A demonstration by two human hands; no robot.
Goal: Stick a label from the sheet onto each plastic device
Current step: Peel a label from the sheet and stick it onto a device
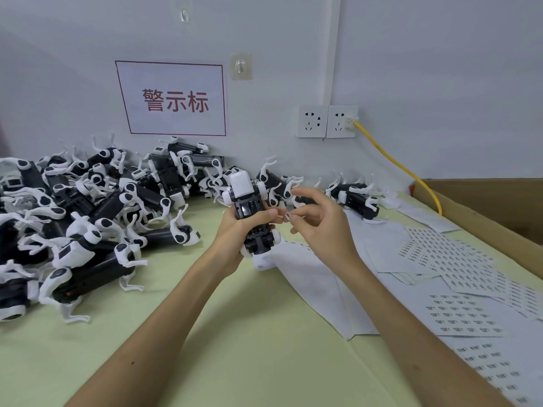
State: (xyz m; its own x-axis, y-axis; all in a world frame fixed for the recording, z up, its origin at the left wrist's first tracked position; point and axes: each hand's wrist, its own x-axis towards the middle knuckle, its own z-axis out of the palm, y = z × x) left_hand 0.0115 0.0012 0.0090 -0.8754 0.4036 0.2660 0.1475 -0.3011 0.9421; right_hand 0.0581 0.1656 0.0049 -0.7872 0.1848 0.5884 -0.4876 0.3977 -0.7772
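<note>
Curled left hand (236, 232) gripping device (248, 201), long axis toward wall (411, 83), right hand (321, 229) pinching label (288, 215)

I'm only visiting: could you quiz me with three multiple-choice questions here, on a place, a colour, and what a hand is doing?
1. Where do the label sheets lie?
A. on the wall
B. on the table, right side
C. inside the cardboard box

2. What colour is the cable plugged into the wall socket?
A. yellow
B. red
C. black

3. What is the right hand doing?
A. lying flat
B. gripping a pen
C. pinching a small label

Answers: 1 B, sheets cover the table's right side; 2 A, the plugged cable is yellow; 3 C, it pinches a label beside the device the left hand holds.
</note>
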